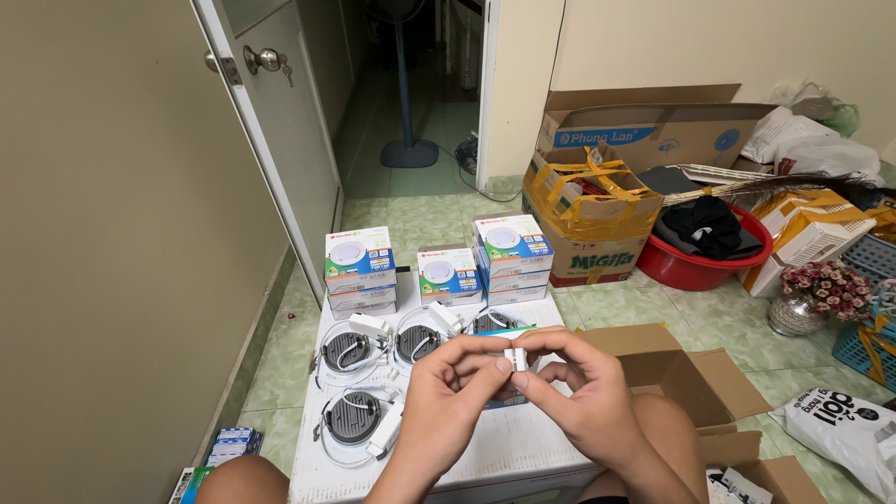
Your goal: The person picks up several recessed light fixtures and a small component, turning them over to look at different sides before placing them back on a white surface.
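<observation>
Connector (515,358), small and white, sits pinched between left hand (455,397) and right hand (581,392) above the bench (523,448); lamps (347,350) lie at ten o'clock. Best to grip with fingertips only, keeping both halves square.

On the low white tabletop (523,439) we see four round grey downlight fixtures (347,349) with white wires, and behind them stacked small lamp cartons (360,271) along its far edge.
</observation>
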